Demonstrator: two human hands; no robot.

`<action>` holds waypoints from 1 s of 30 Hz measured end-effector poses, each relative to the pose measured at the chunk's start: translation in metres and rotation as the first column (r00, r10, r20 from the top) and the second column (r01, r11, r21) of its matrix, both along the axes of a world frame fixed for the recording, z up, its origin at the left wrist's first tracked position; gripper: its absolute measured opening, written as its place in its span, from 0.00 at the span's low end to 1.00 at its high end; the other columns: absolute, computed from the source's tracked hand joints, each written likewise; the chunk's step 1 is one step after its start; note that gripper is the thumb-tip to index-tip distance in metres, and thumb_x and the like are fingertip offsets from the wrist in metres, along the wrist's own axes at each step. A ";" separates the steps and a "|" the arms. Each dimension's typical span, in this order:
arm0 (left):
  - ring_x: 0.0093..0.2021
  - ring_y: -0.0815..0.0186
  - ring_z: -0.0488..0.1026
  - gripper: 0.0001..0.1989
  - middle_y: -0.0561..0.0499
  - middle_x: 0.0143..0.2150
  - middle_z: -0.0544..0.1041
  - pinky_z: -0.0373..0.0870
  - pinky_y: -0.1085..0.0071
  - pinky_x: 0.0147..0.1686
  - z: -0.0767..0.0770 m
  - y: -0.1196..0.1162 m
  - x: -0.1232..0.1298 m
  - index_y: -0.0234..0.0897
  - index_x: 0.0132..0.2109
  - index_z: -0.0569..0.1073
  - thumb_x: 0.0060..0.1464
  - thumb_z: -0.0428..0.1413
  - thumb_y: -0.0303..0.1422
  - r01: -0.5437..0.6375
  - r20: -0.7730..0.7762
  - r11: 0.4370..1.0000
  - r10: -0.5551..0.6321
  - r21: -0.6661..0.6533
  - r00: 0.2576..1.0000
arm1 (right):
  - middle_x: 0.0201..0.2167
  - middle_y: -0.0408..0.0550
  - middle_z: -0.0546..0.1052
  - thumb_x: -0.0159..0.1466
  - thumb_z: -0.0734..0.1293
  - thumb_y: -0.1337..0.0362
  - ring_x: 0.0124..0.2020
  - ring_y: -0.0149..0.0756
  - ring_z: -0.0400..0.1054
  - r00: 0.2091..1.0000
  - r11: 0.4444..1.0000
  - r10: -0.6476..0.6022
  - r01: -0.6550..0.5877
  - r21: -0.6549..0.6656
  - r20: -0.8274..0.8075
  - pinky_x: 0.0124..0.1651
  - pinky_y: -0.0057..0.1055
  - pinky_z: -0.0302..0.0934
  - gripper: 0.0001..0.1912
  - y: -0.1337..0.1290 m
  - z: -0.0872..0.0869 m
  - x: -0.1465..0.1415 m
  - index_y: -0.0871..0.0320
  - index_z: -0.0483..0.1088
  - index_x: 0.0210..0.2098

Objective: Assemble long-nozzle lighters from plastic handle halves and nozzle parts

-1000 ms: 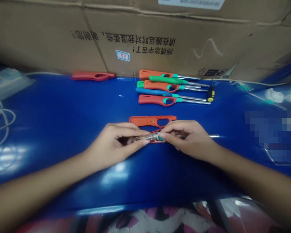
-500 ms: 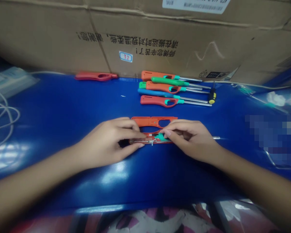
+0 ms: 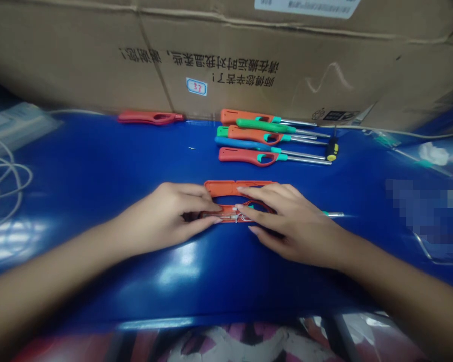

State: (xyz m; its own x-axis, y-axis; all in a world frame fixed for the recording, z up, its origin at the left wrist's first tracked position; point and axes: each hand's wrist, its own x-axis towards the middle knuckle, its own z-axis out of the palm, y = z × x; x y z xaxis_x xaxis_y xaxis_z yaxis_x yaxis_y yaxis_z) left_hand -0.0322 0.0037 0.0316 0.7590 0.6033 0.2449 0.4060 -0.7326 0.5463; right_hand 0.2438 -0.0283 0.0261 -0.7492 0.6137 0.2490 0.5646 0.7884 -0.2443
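Note:
An opened orange long-neck lighter lies on the blue table in two halves. The nearer half shell holds a clear fuel tank and thin white wire. My left hand pinches its left end between thumb and fingers. My right hand is spread over its right part, fingers apart, hiding most of the green trigger and the tube. Beyond the right hand a metal tube end shows. The other half shell lies just behind, bare inside, with my right index fingertip over or against it; I cannot tell which.
Several assembled lighters lie at the back, beside a black-and-yellow screwdriver. A red lighter body is at back left. A cardboard box stands behind. White cable coils at left; plastic bags are at right.
My right hand has opened from a pinch at the green trigger and spread its fingers over the shell. The left hand keeps its hold, nearly unmoved.

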 end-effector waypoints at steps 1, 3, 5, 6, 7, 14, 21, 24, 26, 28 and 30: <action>0.39 0.71 0.79 0.08 0.51 0.41 0.82 0.74 0.76 0.41 0.000 0.000 0.000 0.38 0.48 0.82 0.64 0.60 0.31 0.005 0.002 1.000 -0.005 0.003 1.000 | 0.66 0.57 0.67 0.72 0.62 0.64 0.61 0.50 0.63 0.999 1.000 0.010 -0.011 0.005 0.041 0.60 0.50 0.59 0.18 0.000 0.000 0.001 0.57 0.72 0.59; 0.38 0.70 0.79 0.09 0.51 0.41 0.82 0.74 0.76 0.40 0.000 0.001 -0.001 0.37 0.48 0.82 0.63 0.60 0.31 0.012 -0.002 1.000 -0.012 0.002 1.000 | 0.67 0.57 0.67 0.72 0.61 0.63 0.62 0.51 0.62 0.996 1.000 0.019 -0.021 0.011 0.086 0.60 0.50 0.58 0.19 0.000 -0.002 0.002 0.58 0.70 0.60; 0.38 0.70 0.79 0.09 0.51 0.41 0.82 0.74 0.76 0.39 0.001 0.001 -0.002 0.37 0.48 0.82 0.62 0.61 0.31 0.015 -0.009 1.000 -0.015 -0.006 1.000 | 0.65 0.57 0.68 0.73 0.60 0.62 0.61 0.50 0.62 0.995 1.000 0.022 -0.024 0.016 0.097 0.60 0.49 0.58 0.19 0.001 -0.004 0.002 0.59 0.69 0.61; 0.38 0.70 0.79 0.09 0.51 0.41 0.82 0.74 0.76 0.38 0.002 0.001 -0.002 0.37 0.48 0.82 0.62 0.61 0.31 0.015 -0.013 1.000 -0.015 -0.012 1.000 | 0.64 0.56 0.70 0.73 0.60 0.62 0.61 0.49 0.62 0.995 1.000 0.021 -0.023 0.017 0.095 0.59 0.48 0.58 0.19 0.001 -0.005 0.002 0.59 0.69 0.61; 0.38 0.71 0.79 0.09 0.51 0.41 0.82 0.74 0.77 0.38 0.002 0.001 -0.002 0.38 0.48 0.82 0.62 0.61 0.31 0.016 -0.015 1.000 -0.016 -0.021 1.000 | 0.62 0.56 0.71 0.73 0.60 0.63 0.60 0.48 0.62 0.996 1.000 0.020 -0.021 0.014 0.091 0.59 0.47 0.58 0.19 0.001 -0.005 0.002 0.59 0.69 0.61; 0.39 0.69 0.80 0.08 0.51 0.41 0.82 0.75 0.76 0.39 0.001 0.001 0.000 0.39 0.47 0.82 0.62 0.61 0.30 0.015 0.015 0.999 -0.014 -0.051 1.000 | 0.55 0.55 0.74 0.74 0.58 0.64 0.55 0.44 0.64 0.997 0.999 0.008 -0.005 -0.032 0.082 0.56 0.44 0.59 0.16 0.002 -0.005 0.001 0.59 0.71 0.57; 0.40 0.68 0.80 0.08 0.51 0.41 0.83 0.75 0.75 0.41 -0.001 -0.002 0.002 0.39 0.47 0.82 0.62 0.61 0.29 0.022 0.037 0.999 -0.021 -0.029 0.999 | 0.54 0.57 0.74 0.75 0.58 0.63 0.54 0.45 0.64 0.996 0.997 -0.004 0.010 -0.071 0.092 0.52 0.45 0.60 0.16 0.001 -0.004 -0.001 0.58 0.71 0.56; 0.39 0.68 0.80 0.06 0.50 0.41 0.81 0.75 0.75 0.41 0.001 -0.004 0.003 0.37 0.44 0.83 0.63 0.60 0.29 0.010 0.004 0.999 -0.010 -0.030 1.000 | 0.54 0.57 0.74 0.75 0.58 0.64 0.54 0.46 0.64 0.995 0.998 -0.001 0.007 -0.056 0.099 0.52 0.44 0.60 0.16 0.000 -0.004 -0.001 0.59 0.72 0.56; 0.39 0.68 0.79 0.07 0.49 0.41 0.81 0.75 0.74 0.41 0.001 -0.004 0.002 0.36 0.43 0.83 0.63 0.59 0.30 -0.004 -0.014 1.000 0.004 -0.031 1.000 | 0.54 0.57 0.75 0.74 0.58 0.64 0.54 0.47 0.65 0.994 1.000 -0.001 0.004 -0.030 0.112 0.51 0.45 0.60 0.16 0.000 -0.003 -0.001 0.59 0.71 0.57; 0.39 0.68 0.79 0.07 0.49 0.41 0.80 0.74 0.74 0.41 0.001 -0.005 0.002 0.37 0.44 0.83 0.63 0.59 0.30 -0.018 -0.023 0.999 0.017 -0.040 1.000 | 0.54 0.57 0.75 0.74 0.58 0.64 0.54 0.48 0.65 0.992 1.000 0.001 0.000 -0.003 0.127 0.52 0.46 0.61 0.17 0.001 -0.002 -0.001 0.59 0.71 0.58; 0.39 0.68 0.79 0.07 0.49 0.41 0.80 0.74 0.74 0.41 0.001 -0.005 0.001 0.37 0.44 0.83 0.63 0.60 0.30 -0.022 -0.025 0.999 0.020 -0.048 0.999 | 0.56 0.57 0.75 0.74 0.59 0.63 0.55 0.49 0.66 0.990 1.000 0.011 -0.013 0.020 0.138 0.53 0.48 0.61 0.17 0.002 -0.001 0.000 0.59 0.71 0.58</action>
